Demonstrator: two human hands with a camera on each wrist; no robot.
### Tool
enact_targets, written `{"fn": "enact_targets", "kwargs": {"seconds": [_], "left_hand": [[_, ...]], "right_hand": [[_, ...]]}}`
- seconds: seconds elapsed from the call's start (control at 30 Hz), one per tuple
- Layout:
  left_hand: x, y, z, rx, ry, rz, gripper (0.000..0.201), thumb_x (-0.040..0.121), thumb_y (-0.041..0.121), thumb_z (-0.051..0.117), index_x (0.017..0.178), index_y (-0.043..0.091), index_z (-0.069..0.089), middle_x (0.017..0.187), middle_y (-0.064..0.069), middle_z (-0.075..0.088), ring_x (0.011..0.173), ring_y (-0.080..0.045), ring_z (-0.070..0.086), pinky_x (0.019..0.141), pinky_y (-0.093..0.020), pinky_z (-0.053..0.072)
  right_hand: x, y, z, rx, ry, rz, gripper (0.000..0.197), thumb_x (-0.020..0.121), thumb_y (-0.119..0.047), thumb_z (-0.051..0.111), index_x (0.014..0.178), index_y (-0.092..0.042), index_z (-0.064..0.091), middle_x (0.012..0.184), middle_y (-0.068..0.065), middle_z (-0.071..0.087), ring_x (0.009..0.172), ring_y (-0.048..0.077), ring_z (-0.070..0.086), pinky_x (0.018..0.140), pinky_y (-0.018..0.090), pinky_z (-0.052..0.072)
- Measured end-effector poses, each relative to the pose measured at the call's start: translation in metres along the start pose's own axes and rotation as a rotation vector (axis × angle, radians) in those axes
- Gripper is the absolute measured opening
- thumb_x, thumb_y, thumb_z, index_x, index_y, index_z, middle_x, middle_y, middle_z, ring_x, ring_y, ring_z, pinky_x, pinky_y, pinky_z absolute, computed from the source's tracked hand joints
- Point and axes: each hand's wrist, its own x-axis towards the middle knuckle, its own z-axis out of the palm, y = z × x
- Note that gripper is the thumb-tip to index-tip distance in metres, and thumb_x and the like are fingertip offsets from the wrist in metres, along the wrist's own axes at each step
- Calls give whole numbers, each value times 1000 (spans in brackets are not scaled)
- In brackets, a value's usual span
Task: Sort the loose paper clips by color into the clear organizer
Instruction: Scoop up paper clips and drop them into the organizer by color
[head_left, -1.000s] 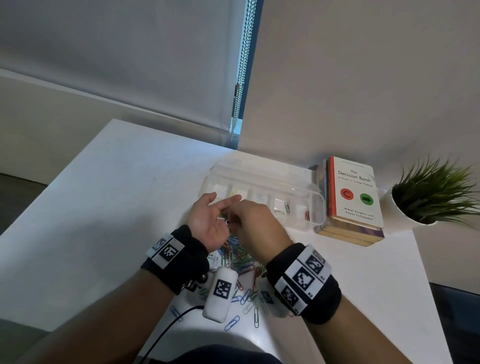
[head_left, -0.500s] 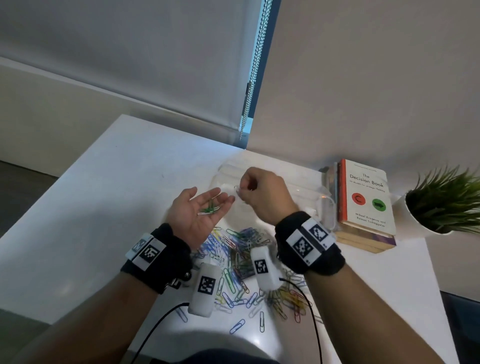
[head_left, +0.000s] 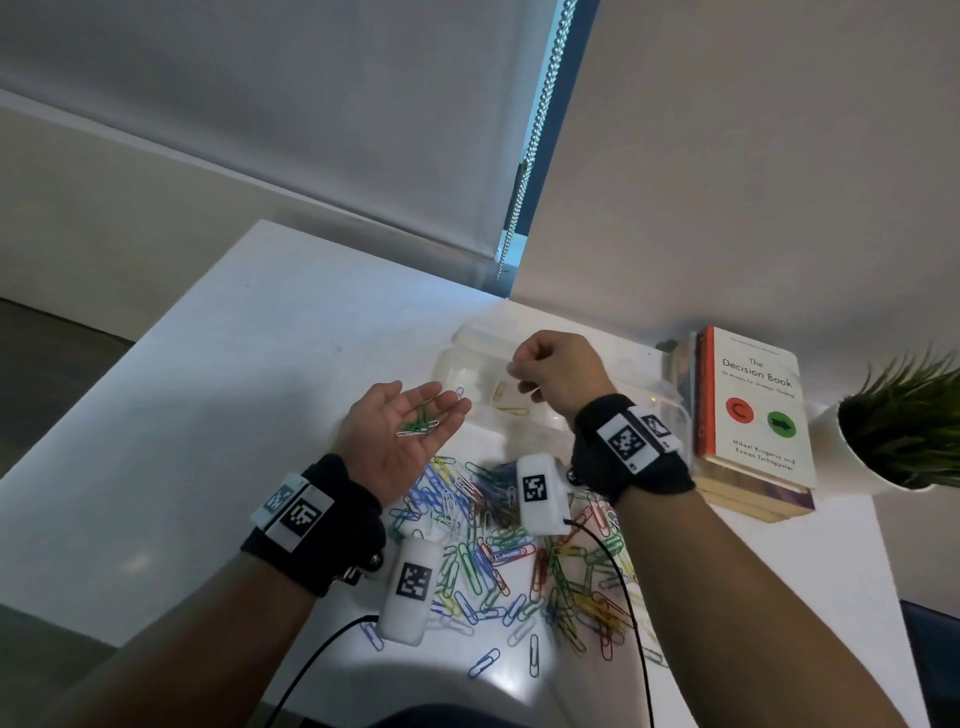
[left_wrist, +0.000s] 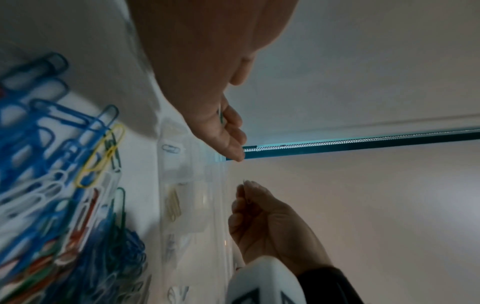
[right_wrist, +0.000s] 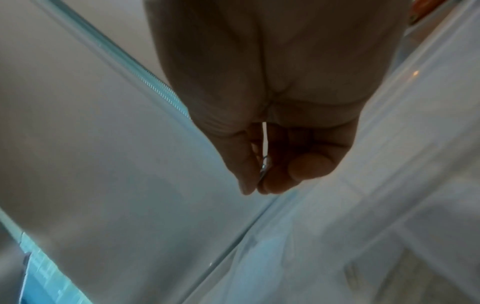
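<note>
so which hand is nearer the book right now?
Right. The right hand is over the clear organizer, which sits beside the book. The left hand lies palm-up farther away, on the organizer's other side, cradling green clips.

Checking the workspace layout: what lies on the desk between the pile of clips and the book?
Bare white desk separates the clip pile from the book, per the head view.

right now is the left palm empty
No, green paper clips lie on the upturned palm of the left hand.
</note>
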Motion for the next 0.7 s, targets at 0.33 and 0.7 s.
{"fn": "enact_targets", "kwargs": {"seconds": [0.33,0.7], "left_hand": [[-2,-10,17,102,-105,-67,41,100,24,35,111,-8,57,99,-26,70,99,-42,67,81,-44,59],[-2,-18,24,165,-132,-99,41,100,23,33,110,-8,58,105,-28,69,98,-42,68,80,-45,58]], "right_hand": [[-36,26,-70,233,152,60,17,88,8,54,84,-4,64,76,11,68,57,16,59,55,26,49],[-42,34,-72,313,148,80,16,85,12,55,81,-2,63,74,12,66,57,18,59,57,27,51]]}}
